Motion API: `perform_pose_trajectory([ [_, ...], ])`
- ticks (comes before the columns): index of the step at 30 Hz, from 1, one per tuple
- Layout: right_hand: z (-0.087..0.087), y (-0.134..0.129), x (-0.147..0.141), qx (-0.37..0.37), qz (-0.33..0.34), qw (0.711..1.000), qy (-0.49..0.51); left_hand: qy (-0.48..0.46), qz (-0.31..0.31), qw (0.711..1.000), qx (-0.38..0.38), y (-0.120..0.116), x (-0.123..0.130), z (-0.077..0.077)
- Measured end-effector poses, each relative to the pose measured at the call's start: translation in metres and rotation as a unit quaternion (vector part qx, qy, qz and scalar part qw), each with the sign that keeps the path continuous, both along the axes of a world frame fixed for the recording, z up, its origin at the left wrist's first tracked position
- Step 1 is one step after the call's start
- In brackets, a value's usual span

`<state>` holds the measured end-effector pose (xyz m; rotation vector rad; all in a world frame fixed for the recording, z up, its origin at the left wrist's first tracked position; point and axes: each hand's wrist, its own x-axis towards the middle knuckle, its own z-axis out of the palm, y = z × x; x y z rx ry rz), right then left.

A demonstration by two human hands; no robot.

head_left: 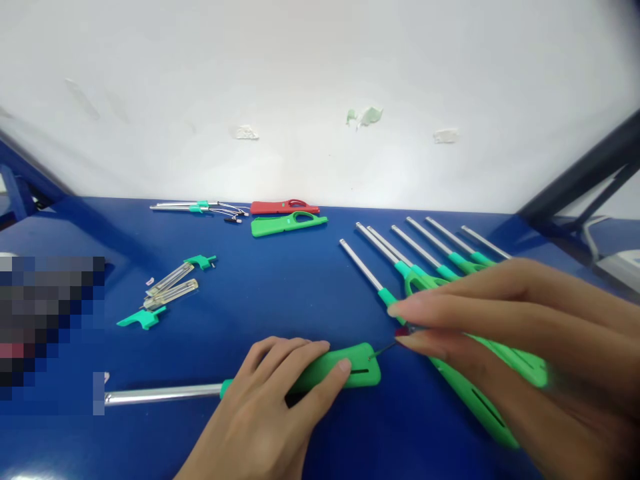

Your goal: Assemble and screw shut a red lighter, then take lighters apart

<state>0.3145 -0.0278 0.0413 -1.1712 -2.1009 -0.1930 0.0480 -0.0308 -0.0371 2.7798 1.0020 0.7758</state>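
Pressed against the blue table is a green long-nosed lighter, its metal tube pointing left. My left hand is wrapped over its handle, the thumb beside a dark slot. Between thumb and fingertips, my right hand pinches a thin metal tool with a dark red end. The tool's thin shaft runs down to the end of the lighter's handle and seems to touch it near the slot. Most of the tool is hidden by my fingers. Beneath and behind my right hand lie several more green lighters, partly covered.
At the back lie a red handle shell, a green handle shell and metal tubes with wires. Clear fuel tanks and teal triggers are at left. A white wall rises behind the blue table.
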Motion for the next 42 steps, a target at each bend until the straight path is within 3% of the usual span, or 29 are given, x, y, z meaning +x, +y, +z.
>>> perform_pose_trajectory([
  [2,0.0,-0.002,-0.003,-0.003,-0.067,0.997,0.031,0.001,-0.001,1.0,0.002,-0.001,0.001,0.001],
  [4,-0.002,-0.004,-0.006,-0.023,-0.077,0.995,0.051,0.0,0.002,1.0,0.003,-0.001,0.002,0.0],
  [7,-0.006,-0.006,-0.004,-0.051,-0.05,0.995,0.069,-0.014,0.009,1.0,0.017,0.0,0.003,-0.004],
  [9,-0.006,-0.005,-0.002,0.005,-0.02,0.996,0.081,-0.029,0.007,0.999,0.036,0.001,0.002,-0.006],
  [10,-0.006,-0.004,-0.002,-0.003,0.0,0.998,0.07,-0.028,0.005,0.999,0.035,0.001,0.002,-0.007],
  [12,-0.003,-0.004,-0.005,-0.048,-0.055,0.995,0.069,-0.016,0.001,1.0,0.021,0.001,0.001,-0.006],
  [14,-0.001,-0.005,-0.009,-0.056,-0.063,0.994,0.065,-0.003,0.002,1.0,0.001,0.0,0.001,-0.005],
  [18,0.0,-0.008,-0.01,-0.066,-0.041,0.995,0.057,-0.038,0.011,0.998,0.04,0.0,0.003,-0.004],
  [25,-0.001,-0.006,-0.008,-0.037,-0.04,0.997,0.051,-0.006,-0.006,1.0,0.002,0.0,0.002,0.002],
  [31,-0.001,-0.01,-0.008,-0.076,-0.035,0.994,0.072,-0.005,0.001,1.0,0.002,-0.001,0.002,0.003],
  [41,-0.002,-0.005,-0.001,-0.049,-0.042,0.997,0.048,-0.006,0.005,1.0,0.012,0.0,0.001,0.001],
  [42,-0.002,-0.004,0.0,-0.008,-0.033,0.998,0.057,-0.008,0.004,1.0,0.013,0.001,0.001,0.001],
])
